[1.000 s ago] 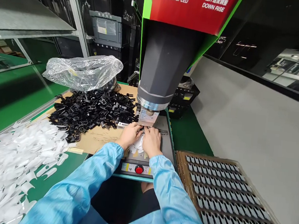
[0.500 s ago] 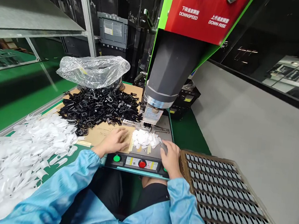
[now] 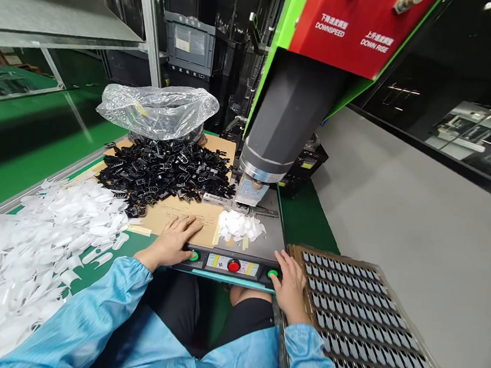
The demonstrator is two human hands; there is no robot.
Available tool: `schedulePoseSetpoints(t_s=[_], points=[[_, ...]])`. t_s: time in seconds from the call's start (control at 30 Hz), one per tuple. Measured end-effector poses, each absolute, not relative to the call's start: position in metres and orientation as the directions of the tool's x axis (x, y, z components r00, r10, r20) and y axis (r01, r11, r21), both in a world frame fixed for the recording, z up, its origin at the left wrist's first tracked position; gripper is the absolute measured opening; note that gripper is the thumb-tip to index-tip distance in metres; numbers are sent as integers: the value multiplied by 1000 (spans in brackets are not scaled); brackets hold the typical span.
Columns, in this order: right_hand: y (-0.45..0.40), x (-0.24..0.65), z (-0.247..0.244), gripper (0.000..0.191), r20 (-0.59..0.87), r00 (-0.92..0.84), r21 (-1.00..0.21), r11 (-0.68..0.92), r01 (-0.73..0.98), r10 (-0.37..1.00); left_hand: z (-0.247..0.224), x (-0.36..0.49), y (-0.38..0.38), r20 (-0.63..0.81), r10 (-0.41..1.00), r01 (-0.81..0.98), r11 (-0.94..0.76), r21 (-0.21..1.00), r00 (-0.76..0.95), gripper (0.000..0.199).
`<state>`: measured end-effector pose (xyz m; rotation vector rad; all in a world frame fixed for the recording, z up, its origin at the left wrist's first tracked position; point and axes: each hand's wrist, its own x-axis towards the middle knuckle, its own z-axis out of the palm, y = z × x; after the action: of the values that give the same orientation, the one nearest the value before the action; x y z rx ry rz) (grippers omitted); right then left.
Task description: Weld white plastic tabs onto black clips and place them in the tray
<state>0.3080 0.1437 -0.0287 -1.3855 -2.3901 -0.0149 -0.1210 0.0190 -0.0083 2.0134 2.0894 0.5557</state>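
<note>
My left hand (image 3: 172, 242) lies with fingers stretched over the brown cardboard (image 3: 161, 215), its thumb on the left green button (image 3: 194, 256). My right hand (image 3: 290, 282) is at the panel's other end, fingers spread, thumb at the right green button (image 3: 272, 274). Both hands hold nothing. Between them sits a red button (image 3: 234, 266). Behind the panel, a small heap of white plastic pieces (image 3: 240, 225) rests on the machine's grey base. The press head (image 3: 251, 190) is down at the fixture behind that heap; what lies under it is hidden.
Black clip-like parts with springs (image 3: 163, 172) are piled at the back left, beside a clear plastic bag (image 3: 159, 110). Many white pieces (image 3: 30, 267) cover the left of the table. A brown tray (image 3: 371, 326) with rows of grey parts stands at my right.
Both hands have come back toward me from beside the white heap, and the thumbs are now at the two green buttons. The camera view has tilted slightly.
</note>
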Motion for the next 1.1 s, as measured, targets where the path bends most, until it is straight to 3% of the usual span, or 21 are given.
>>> schedulePoseSetpoints(t_s=[0.2, 0.53, 0.7, 0.87, 0.97, 1.1], points=[[146, 309, -37, 65, 308, -425, -246, 503, 829, 851, -13, -123, 18, 124, 991, 920, 3, 391, -56, 94], [149, 290, -28, 44, 395, -313, -333, 452, 828, 864, -14, -123, 18, 112, 992, 928, 5, 373, -50, 97], [164, 269, -14, 40, 404, -283, -412, 449, 793, 870, -8, -123, 22, 103, 993, 924, 21, 381, -65, 86], [200, 225, 8, 51, 398, -338, -488, 508, 709, 853, 17, -116, 69, 178, 981, 850, -27, 526, -79, 70], [226, 189, 22, 59, 390, -375, -522, 537, 662, 841, 29, -103, 117, 239, 963, 752, -64, 657, -127, 74], [255, 146, 32, 62, 309, -372, -563, 484, 670, 875, 32, -81, 173, 203, 957, 568, -51, 821, -208, 84]])
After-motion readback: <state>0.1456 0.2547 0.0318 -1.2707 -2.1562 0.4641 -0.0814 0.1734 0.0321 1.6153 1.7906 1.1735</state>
